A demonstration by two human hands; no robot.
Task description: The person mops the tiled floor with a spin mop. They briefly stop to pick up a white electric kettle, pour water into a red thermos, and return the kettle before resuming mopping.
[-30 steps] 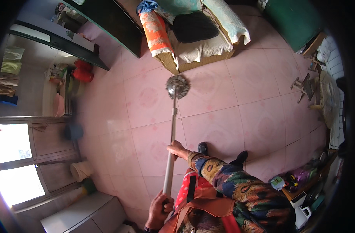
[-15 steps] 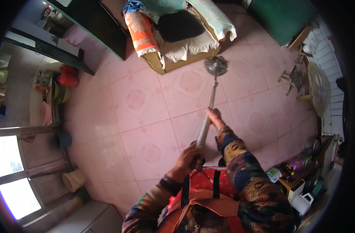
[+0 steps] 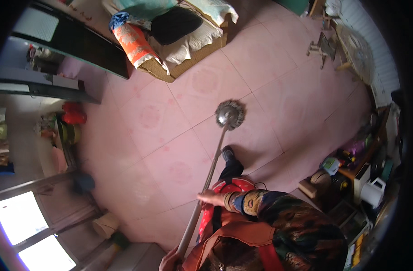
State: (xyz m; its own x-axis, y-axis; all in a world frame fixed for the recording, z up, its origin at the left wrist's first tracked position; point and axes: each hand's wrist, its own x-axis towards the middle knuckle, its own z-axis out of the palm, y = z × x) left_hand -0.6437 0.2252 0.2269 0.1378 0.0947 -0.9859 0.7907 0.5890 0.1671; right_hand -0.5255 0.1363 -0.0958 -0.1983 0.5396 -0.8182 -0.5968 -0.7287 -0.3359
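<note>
A mop point(image 3: 209, 178) with a long pale metal handle slants across the middle of the view. Its round head point(image 3: 230, 115), a shiny disc ringed with grey strands, rests on the pink tiled floor point(image 3: 170, 149). My left hand point(image 3: 170, 260) grips the handle low, near the bottom edge, and is partly cut off by the frame. Farther up the handle, my right hand point(image 3: 209, 197) is closed round it, its fingers partly hidden. Just nearer than the mop head, my shoe point(image 3: 228, 153) stands on the tiles.
A cloth-covered armchair point(image 3: 186, 65) stands at the far side. On the right are a small folding stool point(image 3: 323, 49) and a cluttered low shelf with a white jug point(image 3: 373, 192). Along the left wall are a blue bucket point(image 3: 83, 183) and a beige bin point(image 3: 105, 225).
The mop head has been drawn away from the armchair, closer to me. Both hands have shifted left and down, the left to the lower edge. My shoe has come into view.
</note>
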